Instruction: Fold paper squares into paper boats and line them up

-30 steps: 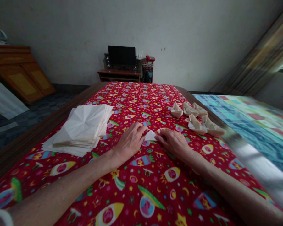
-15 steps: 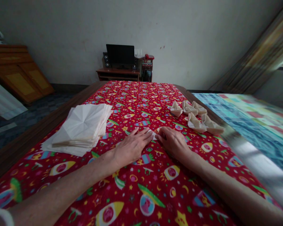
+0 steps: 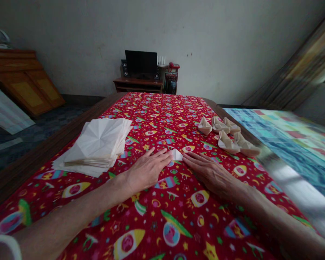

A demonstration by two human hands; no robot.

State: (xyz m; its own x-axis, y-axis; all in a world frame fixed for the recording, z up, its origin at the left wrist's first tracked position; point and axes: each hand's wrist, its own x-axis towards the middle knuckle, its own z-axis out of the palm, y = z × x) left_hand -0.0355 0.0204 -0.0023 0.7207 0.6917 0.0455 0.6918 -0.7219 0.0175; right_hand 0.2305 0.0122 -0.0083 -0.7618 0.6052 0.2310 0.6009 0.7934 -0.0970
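Observation:
A small folded piece of white paper [image 3: 176, 155] lies on the red patterned cloth between my hands, part of it under my fingers. My left hand [image 3: 151, 167] lies flat with its fingers stretched out, the fingertips on the paper's left side. From the other side, my right hand [image 3: 209, 171] reaches in with straight fingers, its fingertips touching the paper's right edge. Left of my hands is a stack of creased white paper sheets [image 3: 99, 139]. Several folded paper boats [image 3: 227, 142] sit together at the right side of the cloth.
The red cloth [image 3: 162, 126] covers a table with a dark wooden edge [image 3: 70, 144]. A bed [image 3: 295, 144] with a blue patterned cover stands to the right. Against the far wall are a monitor [image 3: 141, 64] on a desk and, at the left, a wooden cabinet [image 3: 29, 86].
My left hand has flattened onto the paper's left side. My right hand has gone from curled fingers to stretched ones. The camera view has shifted slightly.

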